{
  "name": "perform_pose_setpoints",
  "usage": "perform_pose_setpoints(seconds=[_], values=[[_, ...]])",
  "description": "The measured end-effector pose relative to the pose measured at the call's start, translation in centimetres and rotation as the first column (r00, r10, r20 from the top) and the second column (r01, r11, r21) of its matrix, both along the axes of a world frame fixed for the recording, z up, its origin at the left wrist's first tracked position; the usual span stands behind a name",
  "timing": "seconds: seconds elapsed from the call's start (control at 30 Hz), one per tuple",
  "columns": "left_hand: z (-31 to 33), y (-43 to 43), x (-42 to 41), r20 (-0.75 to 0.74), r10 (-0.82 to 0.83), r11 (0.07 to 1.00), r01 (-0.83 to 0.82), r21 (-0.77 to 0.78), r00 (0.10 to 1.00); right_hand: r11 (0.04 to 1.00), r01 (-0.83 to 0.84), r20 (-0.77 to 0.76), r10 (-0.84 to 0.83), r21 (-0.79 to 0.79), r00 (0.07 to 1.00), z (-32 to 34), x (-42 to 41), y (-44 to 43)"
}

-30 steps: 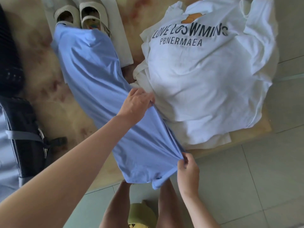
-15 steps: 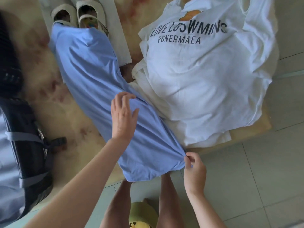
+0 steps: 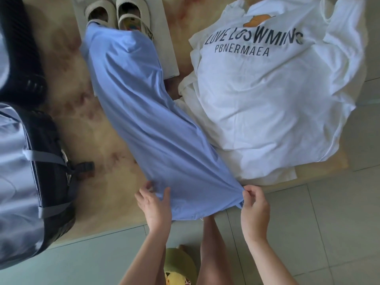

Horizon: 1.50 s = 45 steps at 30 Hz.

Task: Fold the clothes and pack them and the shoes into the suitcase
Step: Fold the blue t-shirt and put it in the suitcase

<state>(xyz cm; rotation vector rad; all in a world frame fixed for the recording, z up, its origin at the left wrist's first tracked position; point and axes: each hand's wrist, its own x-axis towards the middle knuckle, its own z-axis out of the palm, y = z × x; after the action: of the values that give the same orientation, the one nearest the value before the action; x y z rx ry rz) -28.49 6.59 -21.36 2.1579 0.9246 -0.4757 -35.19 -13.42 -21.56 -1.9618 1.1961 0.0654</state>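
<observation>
The left hand [image 3: 154, 206] and right hand [image 3: 255, 206] pinch, with curled fingers [image 3: 249, 189], the near hem corners of the smooth light-blue garment [image 3: 148, 112], a long narrow folded strip stretching away from them to the shoes [image 3: 117, 13].

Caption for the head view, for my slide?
Left hand and right hand grip the near end of the blue garment on the rug; white T-shirt beside it, shoes beyond, suitcase at left.
</observation>
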Motion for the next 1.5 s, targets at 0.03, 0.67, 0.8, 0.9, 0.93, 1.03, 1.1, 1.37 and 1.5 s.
perform_pose_setpoints(seconds=[0.03, 0.67, 0.8, 0.9, 0.93, 1.03, 1.1, 1.37, 1.5], values=[[0.0, 0.2, 0.1, -0.010, 0.045, 0.999, -0.045, 0.010, 0.999, 1.000, -0.004, 0.002, 0.004, 0.019, 1.000, 0.3, 0.0, 0.0], [2.1, 3.0, -5.5, -0.149, 0.009, 0.932, -0.063, -0.358, 0.989, 0.954, -0.293, -0.119, 0.298, 0.055, 0.947, 1.3, -2.4, -1.9], [1.3, 2.9, -6.4, -0.231, -0.006, 0.920, -0.085, -0.383, 0.973, 0.948, -0.317, -0.164, 0.316, 0.016, 0.935, 0.6, -1.9, -2.6], [0.2, 2.9, -7.4, -0.297, -0.134, 0.914, 0.002, -0.406, 0.945, 0.934, -0.354, -0.212, 0.357, 0.052, 0.910, -0.4, -2.0, -2.9], [0.0, 3.0, -7.7, -0.318, -0.166, 0.909, 0.019, -0.416, 0.933, 0.923, -0.382, -0.225, 0.381, 0.041, 0.897, -0.6, -2.0, -3.0], [-0.5, 3.3, -8.9, -0.347, -0.208, 0.901, 0.040, -0.433, 0.914, 0.916, -0.395, -0.212, 0.399, 0.062, 0.892, -1.2, -1.9, -3.5], [-1.0, 3.8, -9.8, -0.377, -0.226, 0.916, 0.064, -0.396, 0.898, 0.915, -0.391, -0.198, 0.402, 0.097, 0.894, -1.5, -1.9, -3.8], [-1.3, 4.5, -12.2, -0.360, -0.190, 0.928, 0.047, -0.369, 0.914, 0.879, -0.475, -0.236, 0.454, -0.038, 0.859, -1.0, -1.9, -3.3], [-1.0, 4.7, -12.7, -0.355, -0.144, 0.940, 0.016, -0.340, 0.924, 0.891, -0.454, -0.219, 0.439, -0.022, 0.871, -0.8, -1.8, -3.5]])
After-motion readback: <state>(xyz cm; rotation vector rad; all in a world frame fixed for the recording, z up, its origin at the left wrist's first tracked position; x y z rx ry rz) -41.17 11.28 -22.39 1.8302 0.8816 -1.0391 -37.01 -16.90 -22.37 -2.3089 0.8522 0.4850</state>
